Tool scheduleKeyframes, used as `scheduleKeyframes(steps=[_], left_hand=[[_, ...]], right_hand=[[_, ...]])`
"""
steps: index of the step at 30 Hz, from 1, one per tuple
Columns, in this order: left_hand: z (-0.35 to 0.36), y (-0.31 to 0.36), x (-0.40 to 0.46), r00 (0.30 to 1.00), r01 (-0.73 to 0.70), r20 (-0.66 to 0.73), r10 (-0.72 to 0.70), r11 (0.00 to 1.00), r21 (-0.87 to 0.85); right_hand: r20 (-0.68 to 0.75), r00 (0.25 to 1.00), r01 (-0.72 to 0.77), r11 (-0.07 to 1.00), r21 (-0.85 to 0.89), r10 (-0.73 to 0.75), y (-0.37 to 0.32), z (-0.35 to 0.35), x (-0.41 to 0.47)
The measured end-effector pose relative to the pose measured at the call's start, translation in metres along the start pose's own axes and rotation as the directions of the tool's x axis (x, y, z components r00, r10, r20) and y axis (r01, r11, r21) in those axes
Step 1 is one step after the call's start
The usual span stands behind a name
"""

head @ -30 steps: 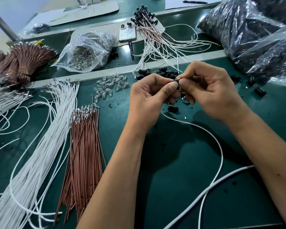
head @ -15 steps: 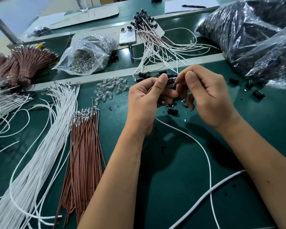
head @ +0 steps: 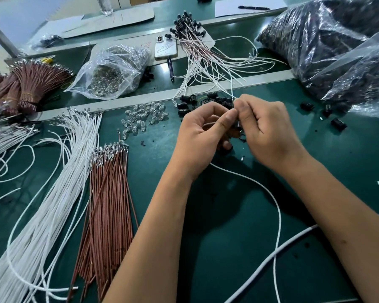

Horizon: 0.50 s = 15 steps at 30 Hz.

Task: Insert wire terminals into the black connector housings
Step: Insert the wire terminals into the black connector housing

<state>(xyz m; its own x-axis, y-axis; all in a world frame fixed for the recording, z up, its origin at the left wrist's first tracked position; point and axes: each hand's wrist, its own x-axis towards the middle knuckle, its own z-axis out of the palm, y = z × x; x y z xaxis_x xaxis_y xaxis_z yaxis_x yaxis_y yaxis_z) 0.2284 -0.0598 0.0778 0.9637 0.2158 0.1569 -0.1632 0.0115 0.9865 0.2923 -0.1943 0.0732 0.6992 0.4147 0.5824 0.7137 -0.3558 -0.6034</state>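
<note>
My left hand [head: 202,136] and my right hand [head: 265,130] meet above the green mat, fingertips touching. Between them sits a small black connector housing [head: 239,125], mostly hidden by fingers. My left thumb and forefinger pinch a thin white wire [head: 271,200] that trails down to the near edge. My right hand's curled fingers grip the housing. Loose black housings [head: 219,99] lie just behind my hands. White wires with terminals [head: 59,171] and brown wires [head: 109,193] lie in bundles on the left.
Clear small bulbs [head: 144,118] are scattered left of my hands. A bag of bulbs [head: 112,73], a phone [head: 165,48], finished wired housings [head: 197,40] and large bags of black parts [head: 328,44] sit behind. A thick white cable [head: 282,252] crosses the near right.
Both hands shifted slightly lower and closer together. My right thumb has come down against my left fingertips over the housing, and the white wire's loop has swung a little.
</note>
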Motion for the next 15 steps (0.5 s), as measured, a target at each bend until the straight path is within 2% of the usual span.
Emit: scheduleKeyframes(steps=[4, 9, 11, 13, 15], left_hand=[[-0.006, 0.0, 0.002, 0.999, -0.045, 0.012, 0.044, 0.994, 0.095], [-0.013, -0.002, 0.003, 0.996, -0.081, 0.048, 0.075, 0.99, 0.118], [-0.016, -0.003, 0.003, 0.995, -0.094, 0.056, 0.088, 0.988, 0.124], [-0.014, -0.002, 0.001, 0.991, -0.127, 0.051, 0.123, 0.987, 0.103], [-0.007, -0.001, 0.0, 0.988, -0.155, 0.03, 0.154, 0.987, 0.037]], right_hand=[[0.065, 0.998, -0.005, 0.999, 0.052, 0.002, 0.0, 0.002, -0.001], [0.169, 0.976, -0.167, 0.967, 0.192, 0.135, 0.003, 0.007, -0.001], [0.195, 0.954, -0.281, 0.907, 0.314, 0.228, 0.003, 0.009, 0.0], [0.144, 0.92, -0.389, 0.806, 0.445, 0.365, 0.007, 0.005, 0.004], [0.118, 0.883, -0.449, 0.744, 0.495, 0.454, 0.013, -0.001, 0.008]])
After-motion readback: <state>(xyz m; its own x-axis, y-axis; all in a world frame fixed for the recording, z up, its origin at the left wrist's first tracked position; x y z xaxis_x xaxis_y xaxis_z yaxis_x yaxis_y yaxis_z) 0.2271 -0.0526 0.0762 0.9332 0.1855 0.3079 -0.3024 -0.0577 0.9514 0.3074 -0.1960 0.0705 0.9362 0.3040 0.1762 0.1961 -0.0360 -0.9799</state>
